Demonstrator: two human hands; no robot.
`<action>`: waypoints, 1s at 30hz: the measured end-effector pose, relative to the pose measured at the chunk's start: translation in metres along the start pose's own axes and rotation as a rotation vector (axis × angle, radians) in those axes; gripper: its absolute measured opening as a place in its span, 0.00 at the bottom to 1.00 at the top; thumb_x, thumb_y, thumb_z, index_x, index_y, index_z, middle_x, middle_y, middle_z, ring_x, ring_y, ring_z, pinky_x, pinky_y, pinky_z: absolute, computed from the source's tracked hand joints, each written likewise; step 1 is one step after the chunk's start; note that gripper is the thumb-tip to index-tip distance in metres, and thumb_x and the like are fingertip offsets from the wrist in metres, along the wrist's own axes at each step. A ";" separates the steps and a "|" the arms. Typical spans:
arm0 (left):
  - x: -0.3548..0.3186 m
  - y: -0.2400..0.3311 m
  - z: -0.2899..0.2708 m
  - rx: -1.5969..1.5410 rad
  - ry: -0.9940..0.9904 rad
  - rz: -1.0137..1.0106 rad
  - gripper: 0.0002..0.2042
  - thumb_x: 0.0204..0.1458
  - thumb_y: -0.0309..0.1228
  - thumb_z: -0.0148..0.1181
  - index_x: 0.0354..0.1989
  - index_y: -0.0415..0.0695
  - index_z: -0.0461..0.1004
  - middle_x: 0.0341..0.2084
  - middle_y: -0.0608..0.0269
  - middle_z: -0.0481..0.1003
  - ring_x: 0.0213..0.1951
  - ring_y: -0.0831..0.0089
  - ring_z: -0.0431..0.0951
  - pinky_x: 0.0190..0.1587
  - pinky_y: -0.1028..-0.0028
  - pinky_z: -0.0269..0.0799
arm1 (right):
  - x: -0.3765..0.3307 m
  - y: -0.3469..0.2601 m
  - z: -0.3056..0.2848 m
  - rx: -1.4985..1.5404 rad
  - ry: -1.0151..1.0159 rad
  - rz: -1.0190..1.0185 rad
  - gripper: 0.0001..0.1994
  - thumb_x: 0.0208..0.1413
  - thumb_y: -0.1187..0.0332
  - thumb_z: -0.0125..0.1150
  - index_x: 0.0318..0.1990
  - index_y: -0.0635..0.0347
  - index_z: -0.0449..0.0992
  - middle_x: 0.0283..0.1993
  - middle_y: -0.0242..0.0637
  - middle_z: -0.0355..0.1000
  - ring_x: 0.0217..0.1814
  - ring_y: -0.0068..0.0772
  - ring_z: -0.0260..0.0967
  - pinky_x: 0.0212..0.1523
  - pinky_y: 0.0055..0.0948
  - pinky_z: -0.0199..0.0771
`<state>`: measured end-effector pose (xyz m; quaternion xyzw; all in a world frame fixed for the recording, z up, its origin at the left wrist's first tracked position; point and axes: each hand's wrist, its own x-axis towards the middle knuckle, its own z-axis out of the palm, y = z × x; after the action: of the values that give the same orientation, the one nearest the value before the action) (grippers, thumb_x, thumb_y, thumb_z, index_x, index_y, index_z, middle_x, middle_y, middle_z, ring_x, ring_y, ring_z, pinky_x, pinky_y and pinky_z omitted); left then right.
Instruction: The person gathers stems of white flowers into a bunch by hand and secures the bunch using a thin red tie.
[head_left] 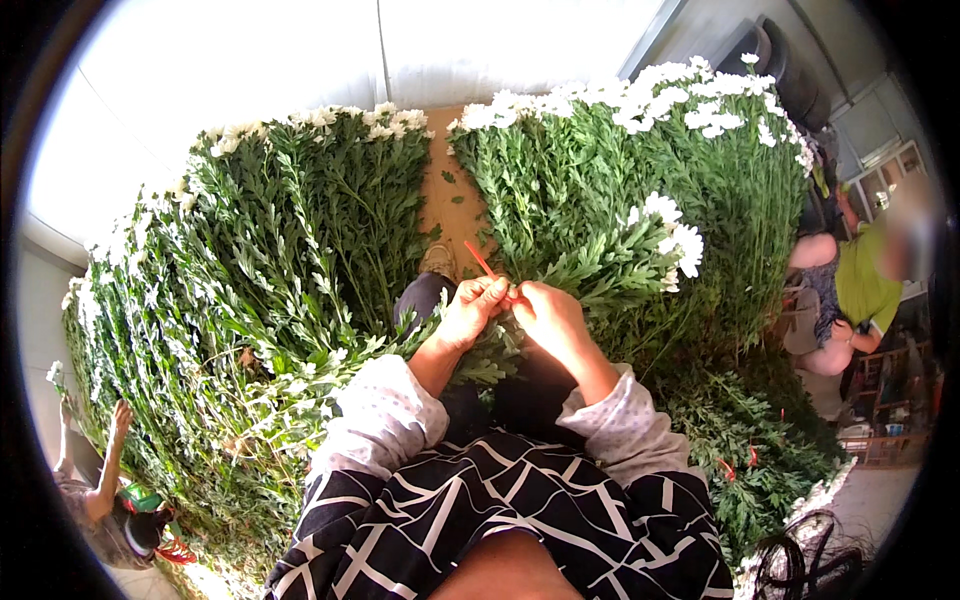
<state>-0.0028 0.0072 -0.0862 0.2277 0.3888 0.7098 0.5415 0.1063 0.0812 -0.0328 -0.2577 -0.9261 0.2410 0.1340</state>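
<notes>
My two hands meet in front of my lap with their fingertips almost touching. My left hand [470,311] is closed in a pinch on a thin red tie [479,257], whose free end sticks up and away from me. Beside it, my right hand [552,318] is closed too, its curled fingers hiding what they grip. A bunch of white chrysanthemums [668,238] slants out to the right just beyond my right hand, its blooms at the far end. Leafy stems [490,362] show under my hands; where the tie meets them is hidden.
Dense rows of white chrysanthemums stand on the left [290,200] and right [620,140], with a brown strip of floor [455,205] between them. Bunches with red ties [728,470] lie at lower right. One person [865,290] sits at right; another [100,500] is at lower left.
</notes>
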 end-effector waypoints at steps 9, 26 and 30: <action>0.001 0.002 -0.003 0.115 -0.022 0.040 0.13 0.47 0.38 0.47 0.21 0.41 0.69 0.11 0.70 0.64 0.15 0.83 0.56 0.20 0.84 0.51 | -0.015 0.014 -0.016 0.216 -0.011 0.010 0.06 0.46 0.68 0.46 0.29 0.60 0.66 0.24 0.40 0.66 0.25 0.41 0.64 0.25 0.31 0.62; 0.020 0.016 -0.026 1.577 0.211 0.432 0.10 0.40 0.36 0.49 0.15 0.45 0.68 0.18 0.63 0.68 0.20 0.61 0.68 0.22 0.68 0.61 | -0.073 0.031 -0.014 -0.157 -0.242 -0.168 0.06 0.43 0.68 0.47 0.22 0.61 0.63 0.21 0.40 0.62 0.23 0.41 0.63 0.20 0.34 0.63; 0.025 0.013 -0.020 1.538 0.288 0.519 0.12 0.43 0.36 0.48 0.14 0.43 0.67 0.15 0.64 0.68 0.16 0.66 0.67 0.20 0.71 0.60 | -0.073 0.025 -0.020 -0.037 -0.327 -0.037 0.07 0.42 0.69 0.47 0.19 0.62 0.63 0.24 0.41 0.64 0.23 0.44 0.62 0.20 0.37 0.61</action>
<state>-0.0335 0.0230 -0.0901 0.5244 0.7669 0.3700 -0.0024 0.1850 0.0684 -0.0378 -0.2002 -0.9444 0.2602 -0.0189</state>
